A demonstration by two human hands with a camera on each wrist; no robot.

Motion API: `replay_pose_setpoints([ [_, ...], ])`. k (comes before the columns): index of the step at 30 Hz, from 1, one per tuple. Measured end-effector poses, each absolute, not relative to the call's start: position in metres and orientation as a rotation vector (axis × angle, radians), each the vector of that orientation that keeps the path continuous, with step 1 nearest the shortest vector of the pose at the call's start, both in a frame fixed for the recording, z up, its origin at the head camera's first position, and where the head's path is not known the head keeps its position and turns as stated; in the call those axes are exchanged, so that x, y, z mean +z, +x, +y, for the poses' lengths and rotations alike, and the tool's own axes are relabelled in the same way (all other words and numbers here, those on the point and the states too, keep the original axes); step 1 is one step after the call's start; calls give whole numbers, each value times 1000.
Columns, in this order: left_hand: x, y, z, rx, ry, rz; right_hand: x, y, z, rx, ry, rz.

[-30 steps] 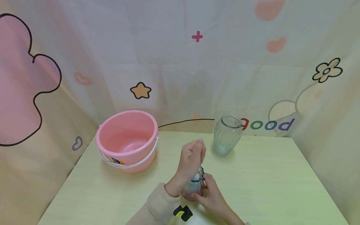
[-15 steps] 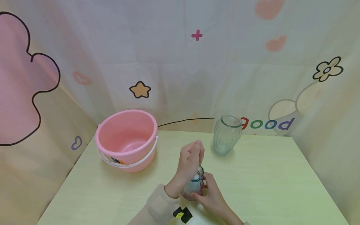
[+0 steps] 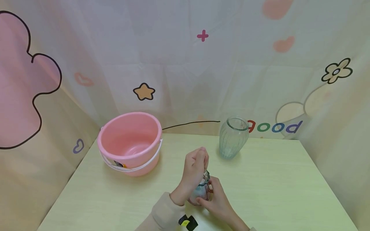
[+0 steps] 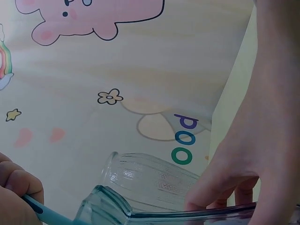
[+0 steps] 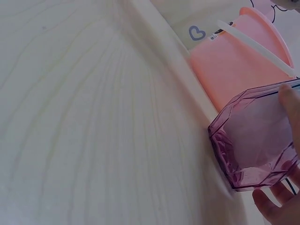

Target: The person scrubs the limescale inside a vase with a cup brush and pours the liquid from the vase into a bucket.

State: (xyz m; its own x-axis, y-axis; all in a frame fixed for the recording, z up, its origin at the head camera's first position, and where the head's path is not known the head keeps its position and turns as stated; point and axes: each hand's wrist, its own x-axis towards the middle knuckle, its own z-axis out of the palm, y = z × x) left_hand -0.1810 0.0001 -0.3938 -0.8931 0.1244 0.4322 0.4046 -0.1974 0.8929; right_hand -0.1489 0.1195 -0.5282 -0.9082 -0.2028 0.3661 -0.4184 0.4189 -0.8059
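My left hand (image 3: 194, 165) is a fist above the mouth of a small glass vase (image 3: 199, 192). It grips the light-blue handle (image 4: 47, 213) of a bottle brush, which runs into the vase's neck. The glass is teal at the wavy rim and purple at the faceted base (image 5: 222, 154). A pale, bulky brush head (image 5: 262, 131) shows through the wall. My right hand (image 3: 218, 200) holds the vase's body from the right, thumb in front and fingers behind. The left forearm and hand cover part of the vase in the head view.
A pink bucket (image 3: 130, 163) with a white handle stands at the back left of the pale table (image 3: 274, 186). A taller clear ribbed vase (image 3: 233, 141) stands behind the hands, slightly right. A black and yellow tag (image 3: 188, 222) shows near the left sleeve. A printed curtain hangs behind.
My left fist has sunk slightly toward the vase's mouth and moved a little left. The right hand and the vase have stayed almost where they were.
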Motion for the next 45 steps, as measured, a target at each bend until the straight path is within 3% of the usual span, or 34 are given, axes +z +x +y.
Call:
replay_pose_setpoints([
  [25,-359,-180,-4,-2155,-723,-1866,-528,-148,116,1517,342,-2559],
  [39,-376,-180,-1,-2108,-692,-1877,-530,-148,114,1455,391,-2495],
  [45,-384,-177,1,-2135,-669,-1903,-510,-141,107,1444,417,-2461],
])
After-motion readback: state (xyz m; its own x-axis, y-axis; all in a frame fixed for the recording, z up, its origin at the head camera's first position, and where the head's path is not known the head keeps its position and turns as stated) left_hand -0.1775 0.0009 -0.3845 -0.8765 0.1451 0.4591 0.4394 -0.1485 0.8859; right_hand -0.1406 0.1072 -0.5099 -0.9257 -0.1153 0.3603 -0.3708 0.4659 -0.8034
